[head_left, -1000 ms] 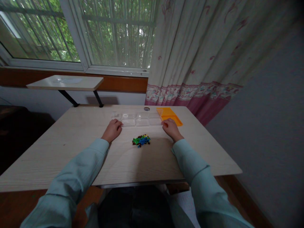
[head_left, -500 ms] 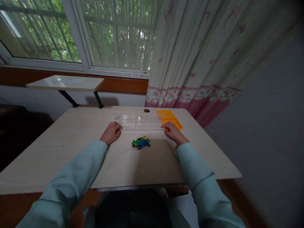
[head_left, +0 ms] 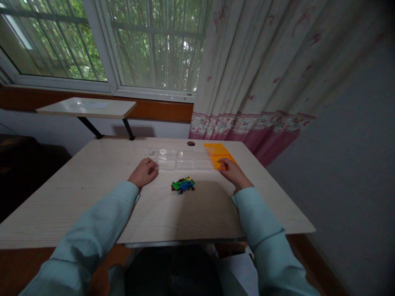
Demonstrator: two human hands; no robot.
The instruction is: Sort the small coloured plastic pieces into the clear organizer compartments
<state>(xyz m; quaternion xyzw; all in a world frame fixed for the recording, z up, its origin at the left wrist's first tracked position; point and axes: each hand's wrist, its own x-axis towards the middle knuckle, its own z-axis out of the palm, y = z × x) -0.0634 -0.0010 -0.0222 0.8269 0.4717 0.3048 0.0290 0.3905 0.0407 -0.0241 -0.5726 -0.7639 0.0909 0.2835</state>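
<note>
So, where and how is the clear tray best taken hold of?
Probably by its left end, coming from the left: the clear tray lies flat and long, and the orange tray crowds its right end. The left hand is there.

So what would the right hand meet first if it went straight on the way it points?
Most likely the orange tray: the right hand has its fingertips over or against the near part, though depth is unclear. Further along that line comes the clear compartment tray.
</note>
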